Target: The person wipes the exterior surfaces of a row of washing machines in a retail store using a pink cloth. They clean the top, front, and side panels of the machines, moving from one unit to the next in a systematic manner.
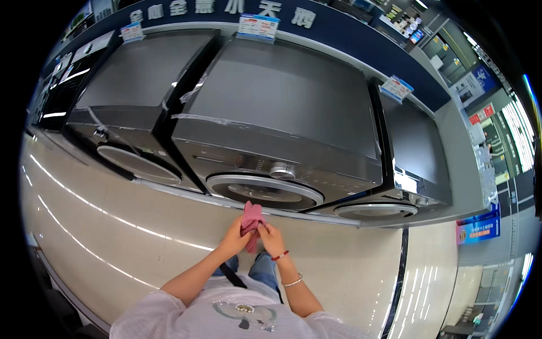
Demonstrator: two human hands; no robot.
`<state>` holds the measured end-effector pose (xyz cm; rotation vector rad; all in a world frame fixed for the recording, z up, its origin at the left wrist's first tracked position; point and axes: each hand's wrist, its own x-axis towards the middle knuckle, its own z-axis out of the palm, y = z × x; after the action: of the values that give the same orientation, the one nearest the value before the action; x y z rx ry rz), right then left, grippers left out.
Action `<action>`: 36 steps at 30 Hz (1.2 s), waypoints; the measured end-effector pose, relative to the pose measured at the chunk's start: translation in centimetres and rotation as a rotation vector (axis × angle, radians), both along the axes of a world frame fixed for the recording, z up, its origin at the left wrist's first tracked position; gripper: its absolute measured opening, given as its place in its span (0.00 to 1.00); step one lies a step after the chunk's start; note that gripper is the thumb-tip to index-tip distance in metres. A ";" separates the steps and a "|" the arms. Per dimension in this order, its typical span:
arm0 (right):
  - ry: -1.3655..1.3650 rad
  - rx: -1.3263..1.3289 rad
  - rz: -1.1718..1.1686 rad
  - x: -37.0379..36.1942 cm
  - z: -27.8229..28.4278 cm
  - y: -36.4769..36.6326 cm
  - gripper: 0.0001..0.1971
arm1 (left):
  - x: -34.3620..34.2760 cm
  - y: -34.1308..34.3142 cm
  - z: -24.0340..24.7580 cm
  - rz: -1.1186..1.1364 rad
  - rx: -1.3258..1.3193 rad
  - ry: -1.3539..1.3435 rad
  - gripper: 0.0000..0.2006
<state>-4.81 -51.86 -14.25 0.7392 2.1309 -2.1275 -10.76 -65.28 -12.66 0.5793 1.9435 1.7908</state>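
While I am facing the dark grey middle machine [276,96], my left hand [236,235] is grasping one side of a crumpled pink cloth [252,217], and my right hand [272,239] is pinching the other side. The cloth is bridging both hands in front of the machine's round door [264,190], above the pale, glossy floor [141,254]. A red bracelet [280,256] is circling my right wrist.

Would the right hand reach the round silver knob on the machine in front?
Probably yes, maybe with a lean: nothing seems to stand between the right hand and the knob, though that hand holds the pink cloth.
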 end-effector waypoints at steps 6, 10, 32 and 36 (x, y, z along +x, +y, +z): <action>0.160 0.279 -0.067 3.5 -1.6 1.9 0.15 | 0.0 0.9 -0.9 -0.174 0.015 -0.124 0.22; 0.232 0.936 -0.100 5.2 -3.5 11.0 0.28 | 1.3 3.0 -3.4 -0.135 -0.154 -0.208 0.23; 0.814 0.990 -0.095 -1.6 8.6 32.2 0.42 | 7.1 15.7 -5.6 -0.001 0.073 -0.333 0.21; 0.882 1.013 -0.165 -2.3 8.1 31.5 0.43 | 7.7 16.6 -5.0 -0.034 0.078 -0.377 0.22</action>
<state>-7.10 -20.36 -6.14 -0.1432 3.7767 -1.3897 -3.02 -48.69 -17.63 0.2703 1.6065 1.8084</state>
